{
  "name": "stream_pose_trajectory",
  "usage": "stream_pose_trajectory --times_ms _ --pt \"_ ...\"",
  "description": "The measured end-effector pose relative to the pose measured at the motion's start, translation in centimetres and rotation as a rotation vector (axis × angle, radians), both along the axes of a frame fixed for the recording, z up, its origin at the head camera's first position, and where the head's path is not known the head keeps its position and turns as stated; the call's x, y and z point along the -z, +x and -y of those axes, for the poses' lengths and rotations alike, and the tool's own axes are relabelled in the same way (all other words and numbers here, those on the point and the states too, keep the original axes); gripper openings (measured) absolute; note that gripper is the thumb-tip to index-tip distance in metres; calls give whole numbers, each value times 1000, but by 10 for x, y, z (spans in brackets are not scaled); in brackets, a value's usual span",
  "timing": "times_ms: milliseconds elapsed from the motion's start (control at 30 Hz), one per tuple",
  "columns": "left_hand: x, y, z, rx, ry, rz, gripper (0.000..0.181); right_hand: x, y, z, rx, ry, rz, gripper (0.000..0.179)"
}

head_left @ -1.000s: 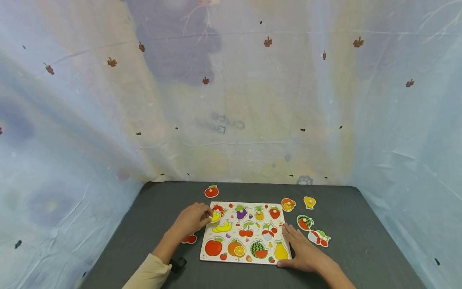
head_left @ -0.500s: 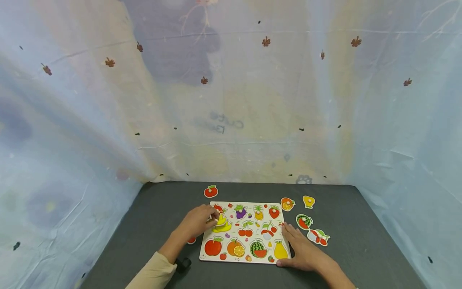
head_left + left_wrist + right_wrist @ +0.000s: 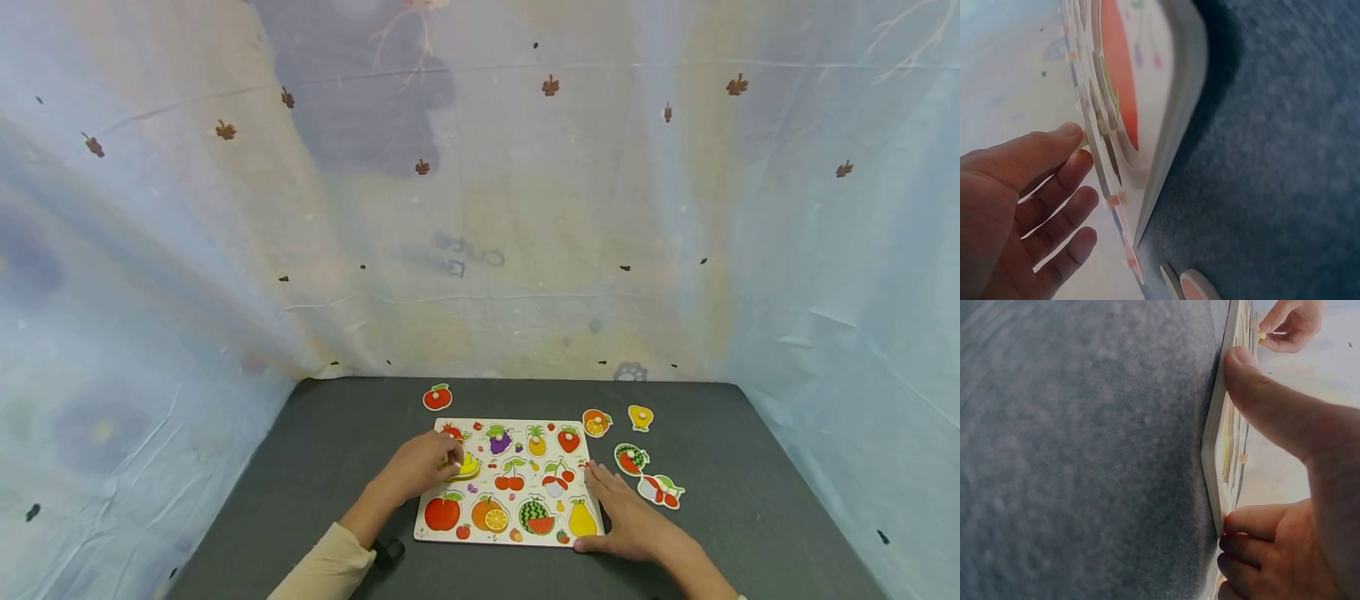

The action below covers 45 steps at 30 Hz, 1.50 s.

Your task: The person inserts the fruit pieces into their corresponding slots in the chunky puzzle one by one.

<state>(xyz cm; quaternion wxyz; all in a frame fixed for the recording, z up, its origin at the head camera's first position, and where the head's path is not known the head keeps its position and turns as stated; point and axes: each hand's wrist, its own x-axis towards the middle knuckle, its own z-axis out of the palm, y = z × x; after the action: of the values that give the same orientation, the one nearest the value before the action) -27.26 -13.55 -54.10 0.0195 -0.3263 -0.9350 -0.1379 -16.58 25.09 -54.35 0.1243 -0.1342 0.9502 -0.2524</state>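
Note:
A white fruit puzzle board [image 3: 431,536] lies flat on the dark table. Over its left side, my left hand [image 3: 422,468] pinches a yellow banana puzzle piece [image 3: 470,467] by its small knob [image 3: 1262,335], between thumb and index finger. The piece is on or just above the printed bananas; its left end is hidden by the fingers. In the left wrist view the other fingers [image 3: 1063,215] are spread apart below. My right hand [image 3: 628,523] rests against the board's right side, thumb at the near corner, fingers extended along the edge.
Right of the board lie loose pieces: an orange [image 3: 597,423], a pear [image 3: 641,418], a watermelon [image 3: 632,459] and a red-and-white fruit [image 3: 661,492]. A red fruit piece [image 3: 437,397] lies beyond the board's far left corner. Patterned curtains surround the table.
My left hand has moved right and slightly nearer with the banana puzzle piece, from the board's left edge onto the printed bananas. The right hand stays on the board.

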Motion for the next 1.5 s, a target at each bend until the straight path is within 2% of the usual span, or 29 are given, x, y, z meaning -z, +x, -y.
stream_pose_trajectory --times_ms 333,1033,1300,1500 --pt "3 2 -4 15 2 27 9 4 -1 -1 -1 -2 6 126" --pt "6 5 -4 4 18 29 11 -2 0 2 5 4 14 125" --pt "9 3 -2 -26 25 44 13 -2 0 1 1 -4 13 125" --pt "8 1 3 -69 8 41 13 -3 0 1 -4 -25 10 124"
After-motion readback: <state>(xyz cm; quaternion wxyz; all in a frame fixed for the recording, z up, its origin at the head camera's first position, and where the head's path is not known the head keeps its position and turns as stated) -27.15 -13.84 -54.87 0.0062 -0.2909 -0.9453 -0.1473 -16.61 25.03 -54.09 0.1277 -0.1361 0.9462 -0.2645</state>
